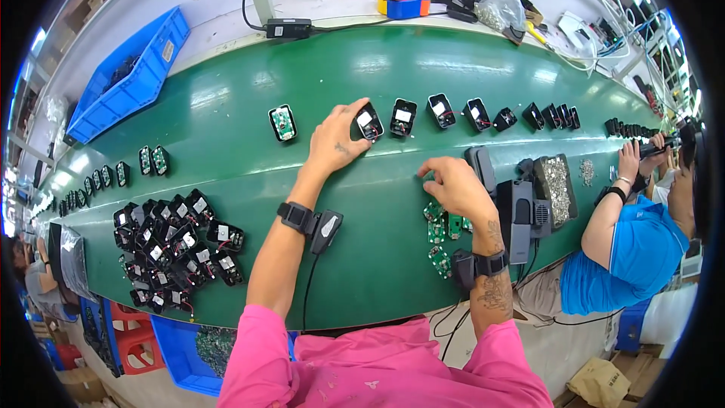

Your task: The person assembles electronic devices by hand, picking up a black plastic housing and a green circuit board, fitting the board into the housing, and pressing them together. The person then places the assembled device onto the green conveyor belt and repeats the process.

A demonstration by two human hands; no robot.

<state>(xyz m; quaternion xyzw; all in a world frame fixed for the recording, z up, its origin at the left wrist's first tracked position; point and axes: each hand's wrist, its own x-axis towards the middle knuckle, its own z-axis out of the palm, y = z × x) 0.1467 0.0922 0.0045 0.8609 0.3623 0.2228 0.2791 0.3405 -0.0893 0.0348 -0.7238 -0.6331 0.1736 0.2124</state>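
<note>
My left hand (pixel 337 140) is closed on a small black plastic housing (pixel 369 122) with a white block inside, which stands in a row on the green bench (pixel 362 211). To its left sits a black housing (pixel 282 123) with a green circuit board in it. On its right are more open housings, the nearest being a black housing (pixel 402 117) with a white block and thin wires. My right hand (pixel 453 187) hovers above a small pile of green circuit boards (pixel 436 230); its fingers are bent but apart, and nothing shows between them.
A heap of black housings (pixel 174 245) lies at the left. Right of my right arm stand a grey device (pixel 516 219) and a tray of small metal parts (pixel 557 189). A blue bin (pixel 132 83) sits far left. A co-worker in blue (pixel 634 257) sits at the right.
</note>
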